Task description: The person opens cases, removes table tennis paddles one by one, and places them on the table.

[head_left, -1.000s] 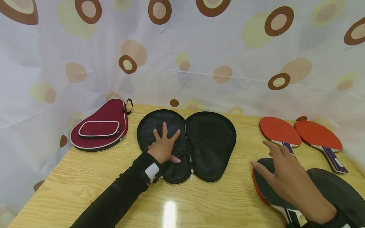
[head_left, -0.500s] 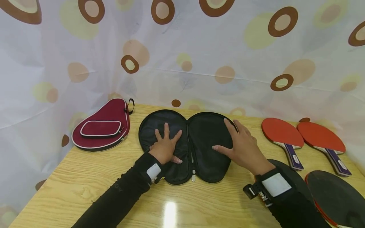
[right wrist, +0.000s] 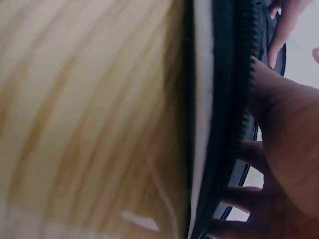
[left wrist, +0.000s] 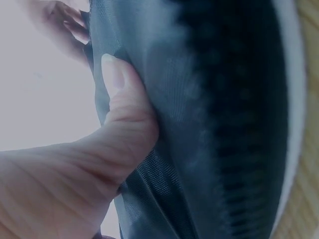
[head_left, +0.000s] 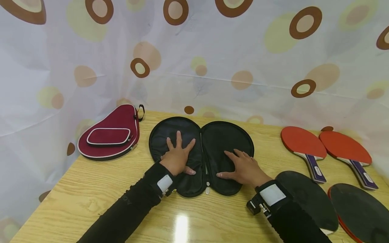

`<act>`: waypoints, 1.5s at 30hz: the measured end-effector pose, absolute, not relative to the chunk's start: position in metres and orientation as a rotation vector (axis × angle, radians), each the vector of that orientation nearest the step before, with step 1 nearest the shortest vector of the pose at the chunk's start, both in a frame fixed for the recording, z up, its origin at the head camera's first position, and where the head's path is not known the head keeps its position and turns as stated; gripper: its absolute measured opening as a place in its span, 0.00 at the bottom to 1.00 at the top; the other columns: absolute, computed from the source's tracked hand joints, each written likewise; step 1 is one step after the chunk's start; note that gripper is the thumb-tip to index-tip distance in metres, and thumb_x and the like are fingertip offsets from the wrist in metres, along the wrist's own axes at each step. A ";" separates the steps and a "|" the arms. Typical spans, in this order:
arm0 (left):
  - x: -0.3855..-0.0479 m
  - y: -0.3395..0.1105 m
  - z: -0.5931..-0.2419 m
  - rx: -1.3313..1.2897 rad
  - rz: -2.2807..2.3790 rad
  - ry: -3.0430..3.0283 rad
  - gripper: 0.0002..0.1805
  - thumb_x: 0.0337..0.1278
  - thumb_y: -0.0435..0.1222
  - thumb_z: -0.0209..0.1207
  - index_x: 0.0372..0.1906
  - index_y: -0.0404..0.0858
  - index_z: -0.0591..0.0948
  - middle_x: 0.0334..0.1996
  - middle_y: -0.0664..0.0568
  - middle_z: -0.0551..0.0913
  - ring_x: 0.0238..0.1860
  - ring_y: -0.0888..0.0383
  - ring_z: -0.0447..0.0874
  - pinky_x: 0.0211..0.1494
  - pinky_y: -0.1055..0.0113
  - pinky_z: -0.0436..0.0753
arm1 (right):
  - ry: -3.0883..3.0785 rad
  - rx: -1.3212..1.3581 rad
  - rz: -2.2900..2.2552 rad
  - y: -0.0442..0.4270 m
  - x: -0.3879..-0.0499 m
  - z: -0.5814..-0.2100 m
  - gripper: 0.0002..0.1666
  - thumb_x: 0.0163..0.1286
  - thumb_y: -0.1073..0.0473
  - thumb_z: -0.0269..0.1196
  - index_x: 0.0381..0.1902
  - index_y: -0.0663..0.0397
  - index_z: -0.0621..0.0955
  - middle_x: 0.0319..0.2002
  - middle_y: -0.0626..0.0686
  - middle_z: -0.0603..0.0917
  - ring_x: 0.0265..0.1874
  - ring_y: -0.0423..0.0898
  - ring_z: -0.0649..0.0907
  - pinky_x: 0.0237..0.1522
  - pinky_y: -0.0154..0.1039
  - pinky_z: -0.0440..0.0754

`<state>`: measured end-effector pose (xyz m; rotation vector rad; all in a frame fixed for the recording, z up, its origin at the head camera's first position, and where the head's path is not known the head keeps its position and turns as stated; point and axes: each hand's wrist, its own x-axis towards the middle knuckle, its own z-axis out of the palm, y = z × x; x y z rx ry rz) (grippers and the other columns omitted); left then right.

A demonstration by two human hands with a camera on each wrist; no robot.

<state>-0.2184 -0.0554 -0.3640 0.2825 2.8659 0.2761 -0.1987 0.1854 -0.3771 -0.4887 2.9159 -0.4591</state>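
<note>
An unzipped paddle case (head_left: 225,138) lies spread flat on the table, its two black inner halves side by side and a zipper pull at the near end of the seam. With fingers splayed, my left hand (head_left: 175,158) rests on the left half; its thumb (left wrist: 127,94) lies against the black lining in the left wrist view. My right hand (head_left: 247,168) is on the near part of the right half, fingers spread and pointing left. The case's zipper edge and pale piping show close up in the right wrist view, beside that hand (right wrist: 284,149). Neither hand grips anything.
A closed maroon paddle case (head_left: 109,131) with white piping lies at the back left. Two red-faced table tennis paddles (head_left: 304,140) lie at the right. Nearer, a black-faced paddle (head_left: 310,195) is partly under the right forearm, beside another black-faced paddle (head_left: 358,209). A patterned cloth (head_left: 194,50) hangs behind.
My right hand has moved left from above the black-faced paddles, past the right half's outer edge, and come down onto that half. My left hand stays in place on the left half.
</note>
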 end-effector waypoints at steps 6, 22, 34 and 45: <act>-0.218 -0.057 -0.365 0.284 0.303 2.869 0.64 0.39 0.54 0.77 0.82 0.54 0.52 0.80 0.36 0.35 0.76 0.24 0.39 0.52 0.31 0.78 | 2.907 -0.494 -0.455 0.186 -0.198 -0.380 0.52 0.61 0.35 0.70 0.73 0.60 0.70 0.71 0.75 0.64 0.70 0.76 0.63 0.63 0.74 0.63; -0.222 -0.099 -0.365 -0.059 0.927 2.897 0.54 0.64 0.47 0.66 0.80 0.32 0.44 0.75 0.23 0.27 0.73 0.18 0.32 0.64 0.23 0.59 | 2.884 -0.480 -0.418 0.185 -0.197 -0.377 0.51 0.61 0.36 0.70 0.73 0.60 0.70 0.71 0.75 0.63 0.70 0.77 0.62 0.61 0.74 0.66; -0.220 -0.090 -0.324 -0.025 1.509 2.864 0.54 0.61 0.27 0.58 0.79 0.32 0.32 0.77 0.29 0.43 0.72 0.35 0.59 0.67 0.46 0.70 | 2.945 -0.424 -0.449 0.179 -0.189 -0.378 0.49 0.61 0.36 0.71 0.71 0.58 0.72 0.70 0.75 0.65 0.69 0.76 0.65 0.56 0.76 0.69; -0.180 -0.003 -0.322 0.666 1.467 2.961 0.41 0.62 0.28 0.61 0.77 0.30 0.56 0.61 0.35 0.66 0.41 0.47 0.78 0.37 0.62 0.81 | 2.885 -0.555 -0.620 0.172 -0.185 -0.373 0.37 0.67 0.44 0.69 0.64 0.64 0.77 0.61 0.72 0.77 0.59 0.69 0.77 0.58 0.64 0.75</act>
